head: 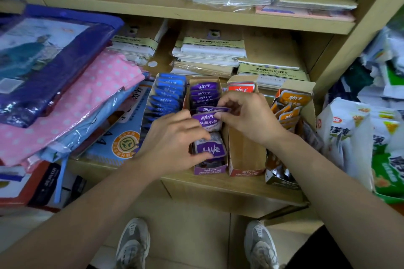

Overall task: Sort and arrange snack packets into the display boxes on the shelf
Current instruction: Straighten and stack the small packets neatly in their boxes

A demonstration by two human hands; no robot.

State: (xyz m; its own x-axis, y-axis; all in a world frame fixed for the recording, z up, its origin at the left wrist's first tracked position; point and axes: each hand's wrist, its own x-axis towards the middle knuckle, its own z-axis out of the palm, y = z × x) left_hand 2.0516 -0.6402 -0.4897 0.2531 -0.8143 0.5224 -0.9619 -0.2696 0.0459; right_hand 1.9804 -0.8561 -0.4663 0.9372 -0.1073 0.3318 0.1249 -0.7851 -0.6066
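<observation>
Purple packets (204,94) marked 劲仔 stood in the purple box (209,170) on the shelf (229,183). Right hand (247,113) pinched the top edge of an upright packet (206,121) reading 深海小鱼 at that box's middle. Left hand (175,137) curled thumb and fingers round a flat packet (213,148), its 劲仔 print upside down, near the box's front. Blue packets (168,91) filled the neighbouring box on the left. One red packet (240,88) leaned at the back of the red box (244,157); orange packets (290,105) sat furthest right.

Four open boxes (244,155) stand side by side on the shelf (218,185), holding upright blue packets (168,91), purple packets (204,94), one red packet (240,88) and orange packets (288,105).
</observation>
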